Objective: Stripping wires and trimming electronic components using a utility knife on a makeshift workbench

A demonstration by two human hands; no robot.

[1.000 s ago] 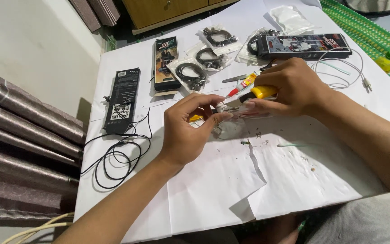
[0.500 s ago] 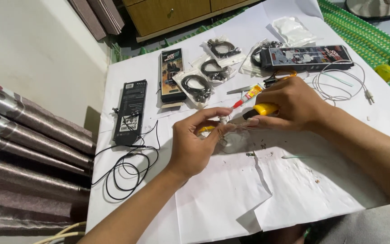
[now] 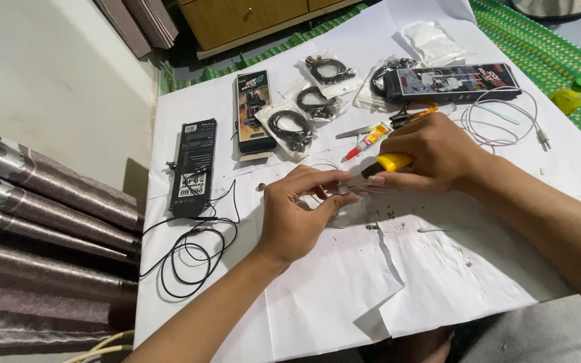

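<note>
White paper sheets all over the table, torn near the middle, with little dark crumbs scattered around the tear. Both hands meeting right above that spot. Right hand wrapped around a yellow-handled tool, tip pointing toward the left hand. Left hand pinching something tiny between thumb and fingertips, too small to make out, held just over a round clear thing lying on the paper. Hard to tell what that clear thing really is.

Loads of clutter behind the hands. Small glue tube with a red tip just beyond the right knuckles, scissors with orange handles next to it. Long dark box up top right, partly over a bagged cable. Three clear bags with coiled black cables in a loose row near the middle. Flat printed box standing beside those, and a black box further left. Loose black earphone wire coiled at the left edge, partly hanging over the table's side. White cable looped on the right, plug end pointing outward. Empty-looking clear bag at the far end. Yellow bottle with green cap off the table on the green mat. Wooden cabinet at the back, striped fabric along the left.
</note>
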